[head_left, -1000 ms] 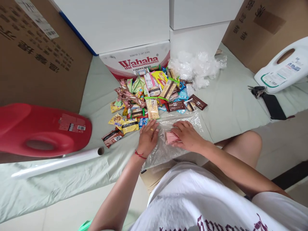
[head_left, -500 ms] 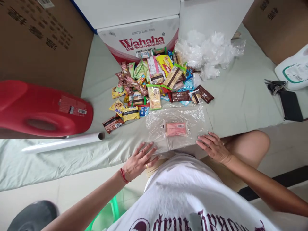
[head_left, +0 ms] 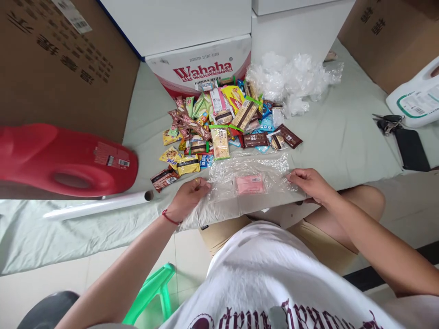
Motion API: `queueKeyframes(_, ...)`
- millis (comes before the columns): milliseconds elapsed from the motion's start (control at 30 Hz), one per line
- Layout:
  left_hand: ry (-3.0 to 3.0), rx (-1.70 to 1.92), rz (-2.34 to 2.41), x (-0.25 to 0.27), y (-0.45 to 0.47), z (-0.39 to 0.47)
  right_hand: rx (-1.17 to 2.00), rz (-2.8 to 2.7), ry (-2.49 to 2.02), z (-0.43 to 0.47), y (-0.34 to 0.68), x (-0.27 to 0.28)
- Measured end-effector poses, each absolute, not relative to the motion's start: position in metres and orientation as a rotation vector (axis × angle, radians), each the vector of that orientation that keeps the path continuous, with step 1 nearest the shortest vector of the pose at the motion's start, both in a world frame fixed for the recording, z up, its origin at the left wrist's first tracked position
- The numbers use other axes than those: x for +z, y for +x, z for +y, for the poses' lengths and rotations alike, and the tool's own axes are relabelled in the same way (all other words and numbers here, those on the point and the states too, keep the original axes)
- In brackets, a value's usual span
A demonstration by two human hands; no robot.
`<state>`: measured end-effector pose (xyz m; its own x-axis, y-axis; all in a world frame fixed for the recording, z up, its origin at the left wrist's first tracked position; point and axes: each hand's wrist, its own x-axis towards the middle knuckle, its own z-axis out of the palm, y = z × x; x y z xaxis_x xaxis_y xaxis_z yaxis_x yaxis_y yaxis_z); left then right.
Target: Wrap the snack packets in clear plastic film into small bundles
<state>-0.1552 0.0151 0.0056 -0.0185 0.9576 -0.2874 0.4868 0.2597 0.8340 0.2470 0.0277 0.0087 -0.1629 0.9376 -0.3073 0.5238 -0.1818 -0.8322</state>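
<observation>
A sheet of clear plastic film [head_left: 219, 176] lies at the front edge of the cloth-covered table, its near part folded up over a pink wrapped snack [head_left: 249, 184]. At the sheet's left side, my left hand [head_left: 190, 196] pinches the film between thumb and fingers. My right hand [head_left: 310, 183] grips the opposite side of the film the same way. The snack lies between my two hands, touched by neither. Just beyond the film is a heap of packaged snacks [head_left: 219, 141].
Crumpled clear film [head_left: 284, 80] sits behind the heap, beside a Wahaha carton [head_left: 206, 68]. On the left are a red jug [head_left: 103, 160] and a white roll [head_left: 99, 205]. Keys [head_left: 389, 122], a black flat case [head_left: 411, 148] and a white jug [head_left: 416, 98] stand right. A green stool [head_left: 154, 288] is below.
Both hands, flat with fingers spread on the film's near corners before, have risen away from me and closed on its sides. The film's near edge has moved up over the snack.
</observation>
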Motion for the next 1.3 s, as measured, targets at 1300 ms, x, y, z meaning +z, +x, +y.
queueKeyframes(1300, 2.321, 0.967, 1.501, -0.025, -0.063, -0.030, 0.649, -2.615, -1.013, 0.017, 0.152, 0.003)
